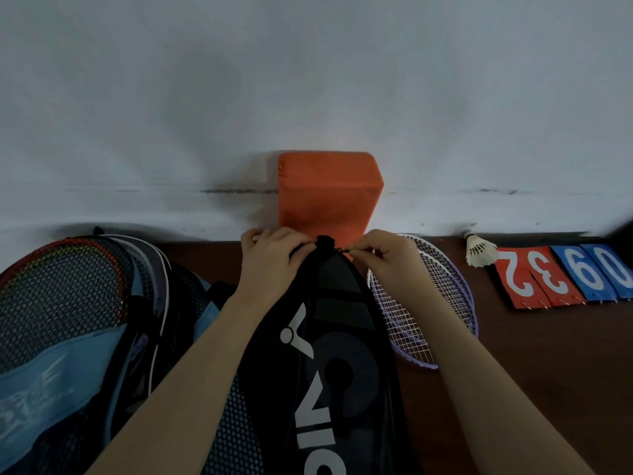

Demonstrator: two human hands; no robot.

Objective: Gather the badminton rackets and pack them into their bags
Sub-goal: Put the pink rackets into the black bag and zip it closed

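A black drawstring racket bag [329,354] with white lettering lies lengthwise in front of me, its gathered mouth pointing at the wall. My left hand [270,265] grips the bunched cloth at the mouth. My right hand [387,258] pinches the black drawstring cord just right of the mouth. Two purple-and-white rackets [421,303] lie on the brown table under my right forearm. At the left, a blue and black racket bag [68,354] holds a racket with a red and green rim [61,269] behind mesh.
An orange block [329,190] leans against the white wall behind the bag's mouth. A white shuttlecock [479,250] stands at the back right. Red and blue score cards [561,275] with white numbers lie at the far right on the table.
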